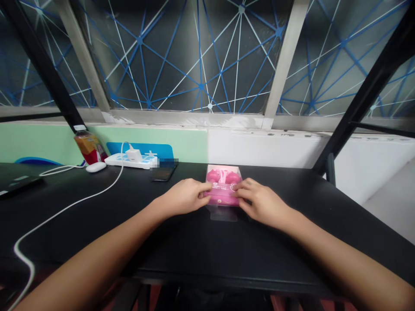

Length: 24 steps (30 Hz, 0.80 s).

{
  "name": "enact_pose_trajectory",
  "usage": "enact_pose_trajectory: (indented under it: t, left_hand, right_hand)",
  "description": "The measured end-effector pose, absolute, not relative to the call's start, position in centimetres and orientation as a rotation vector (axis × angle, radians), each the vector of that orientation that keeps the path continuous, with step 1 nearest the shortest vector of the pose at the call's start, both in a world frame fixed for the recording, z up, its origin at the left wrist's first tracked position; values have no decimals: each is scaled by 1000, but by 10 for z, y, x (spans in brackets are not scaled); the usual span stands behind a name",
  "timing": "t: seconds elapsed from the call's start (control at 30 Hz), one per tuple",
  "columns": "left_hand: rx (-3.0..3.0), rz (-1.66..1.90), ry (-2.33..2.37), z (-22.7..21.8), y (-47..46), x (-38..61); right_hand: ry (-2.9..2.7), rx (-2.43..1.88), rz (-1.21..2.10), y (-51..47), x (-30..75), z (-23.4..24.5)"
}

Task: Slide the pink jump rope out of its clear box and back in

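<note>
A pink box with a clear plastic cover [223,191] lies on the black table in front of me. Two rounded pink pieces and a pale pink cord show inside its far half; what they are exactly I cannot tell. My left hand [186,195] grips the box's left side, thumb and fingers pressed to its edge. On the right side, my right hand [261,202] has its fingers bent over the edge, touching the cover. A clear plastic flap [224,214] sticks out from the near end of the box, flat over the tabletop.
On the black table [207,250], a dark phone [164,171] lies left of the box. Behind it are a white power strip [131,160] with a plugged charger, a white mouse [96,167] and a drink bottle [90,146]. A white cable [73,202] runs along the left; black posts rise both sides.
</note>
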<state>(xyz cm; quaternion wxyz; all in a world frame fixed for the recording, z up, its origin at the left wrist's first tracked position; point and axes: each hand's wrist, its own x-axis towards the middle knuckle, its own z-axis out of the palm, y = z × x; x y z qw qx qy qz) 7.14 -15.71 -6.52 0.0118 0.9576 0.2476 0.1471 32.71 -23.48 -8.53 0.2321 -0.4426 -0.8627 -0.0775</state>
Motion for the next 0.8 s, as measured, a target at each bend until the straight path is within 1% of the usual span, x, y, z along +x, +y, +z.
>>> enact_pose_trajectory:
  t: [0.47, 0.8]
  left_hand:
    - [2940, 456, 814, -66, -158, 72]
    - [2886, 379, 832, -55, -164, 68]
  right_hand:
    - [-2372, -1236, -202, -235, 328, -85]
    - [-2329, -1247, -204, -234, 325, -83]
